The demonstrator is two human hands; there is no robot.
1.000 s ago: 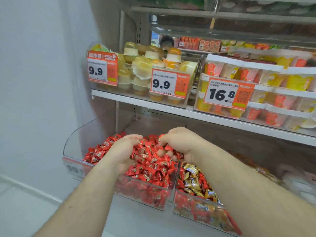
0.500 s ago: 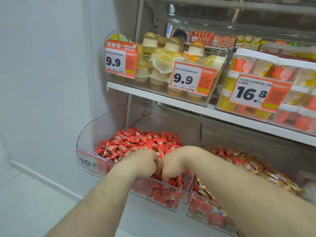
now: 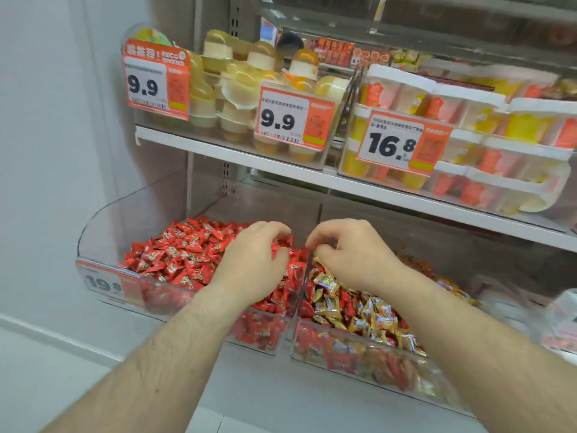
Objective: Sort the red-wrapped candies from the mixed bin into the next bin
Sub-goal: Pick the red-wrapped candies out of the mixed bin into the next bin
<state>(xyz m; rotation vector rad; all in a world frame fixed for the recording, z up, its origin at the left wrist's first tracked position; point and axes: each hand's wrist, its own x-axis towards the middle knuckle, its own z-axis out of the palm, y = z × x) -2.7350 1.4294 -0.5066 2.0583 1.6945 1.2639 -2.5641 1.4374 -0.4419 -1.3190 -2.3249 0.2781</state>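
Head view, looking down at a shop display with 2 clear plastic bins side by side on the lower level. On the left, the red bin (image 3: 103,245) is heaped with red-wrapped candies (image 3: 187,251). On the right, the mixed bin (image 3: 359,367) holds gold-wrapped candies (image 3: 368,314) with red ones scattered among them.

Both bare forearms reach in from the near edge. The left hand (image 3: 253,264) rests palm down on the right side of the red heap, fingers curled down into the wrappers near the divider between the bins; whether it actually has hold of any candy cannot be told. The right hand (image 3: 349,251) hovers over the far left corner of the mixed bin, just beside the divider, with fingers bent and thumb meeting the fingertips as if pinching; what it pinches, if anything, is hidden. The 2 hands are close together, apart by a narrow gap above the divider.

On the near left of the red bin's front wall sits a price label (image 3: 106,282) beginning 19. Above, a white shelf (image 3: 237,151) carries jelly cups (image 3: 237,98) in clear trays with 2 orange price tags (image 3: 156,82) reading 9.9. Further right, boxed fruit cups (image 3: 468,120) stand behind a tag marked 16.8 (image 3: 402,145). A plain pale wall (image 3: 46,151) fills the left.
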